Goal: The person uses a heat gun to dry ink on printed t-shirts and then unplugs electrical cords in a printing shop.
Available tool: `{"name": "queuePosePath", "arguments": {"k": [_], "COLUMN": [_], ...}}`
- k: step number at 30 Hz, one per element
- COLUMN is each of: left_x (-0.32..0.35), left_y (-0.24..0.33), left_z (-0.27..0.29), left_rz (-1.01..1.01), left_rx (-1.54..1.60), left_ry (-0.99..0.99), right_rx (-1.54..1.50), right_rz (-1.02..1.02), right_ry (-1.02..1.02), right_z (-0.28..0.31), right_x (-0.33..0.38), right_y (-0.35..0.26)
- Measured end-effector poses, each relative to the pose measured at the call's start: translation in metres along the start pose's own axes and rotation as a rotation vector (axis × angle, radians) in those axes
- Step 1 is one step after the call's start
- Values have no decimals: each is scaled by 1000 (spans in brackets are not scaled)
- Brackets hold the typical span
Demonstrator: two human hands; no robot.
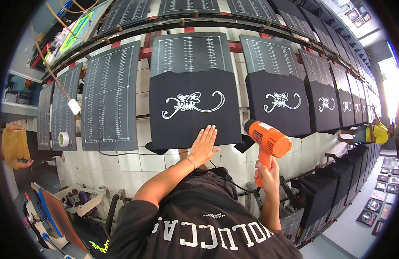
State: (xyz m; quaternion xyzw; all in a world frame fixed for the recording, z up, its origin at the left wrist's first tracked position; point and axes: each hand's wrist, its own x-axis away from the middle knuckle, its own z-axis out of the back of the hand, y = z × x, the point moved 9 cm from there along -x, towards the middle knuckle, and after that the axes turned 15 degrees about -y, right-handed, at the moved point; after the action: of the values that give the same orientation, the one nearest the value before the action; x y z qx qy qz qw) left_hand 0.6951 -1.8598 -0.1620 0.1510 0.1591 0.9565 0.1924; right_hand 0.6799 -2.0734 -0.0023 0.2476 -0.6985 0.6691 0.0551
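A black garment (173,125) with a white swirl print (190,102) lies stretched over a dark ruled board (188,54) in front of me. My left hand (203,144) rests flat, fingers together, on the garment's lower edge just below the print. To its right, my right hand (267,175) grips the handle of an orange heat gun (268,138). The gun's nozzle points left toward the gap between this garment and the neighbouring one. A dark cable hangs from the gun toward my body.
More boards carrying black garments with the same print (279,103) run off to the right. Bare ruled boards (108,95) stand to the left, one with a roll of tape (63,139). A person in yellow (376,134) works far right, another (13,146) at left. Printed pieces (381,198) lie on the floor.
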Motion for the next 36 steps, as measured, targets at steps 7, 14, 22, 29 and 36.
{"name": "queuePosePath", "arguments": {"k": [7, 14, 22, 29, 36], "left_x": [-82, -48, 131, 130, 68], "left_y": [78, 52, -164, -219, -280], "left_z": [-10, 0, 20, 12, 49], "left_rz": [-216, -167, 704, 666, 484], "left_rx": [-36, 19, 49, 378, 603], "left_ry": [23, 48, 224, 347, 460], "right_rx": [-95, -87, 289, 407, 496], "right_rz": [78, 139, -81, -130, -137], "right_ry": [234, 179, -494, -746, -629], "right_z": [49, 48, -86, -205, -254], "right_x": [46, 25, -82, -158, -196], "right_y": [-5, -19, -29, -36, -45]}}
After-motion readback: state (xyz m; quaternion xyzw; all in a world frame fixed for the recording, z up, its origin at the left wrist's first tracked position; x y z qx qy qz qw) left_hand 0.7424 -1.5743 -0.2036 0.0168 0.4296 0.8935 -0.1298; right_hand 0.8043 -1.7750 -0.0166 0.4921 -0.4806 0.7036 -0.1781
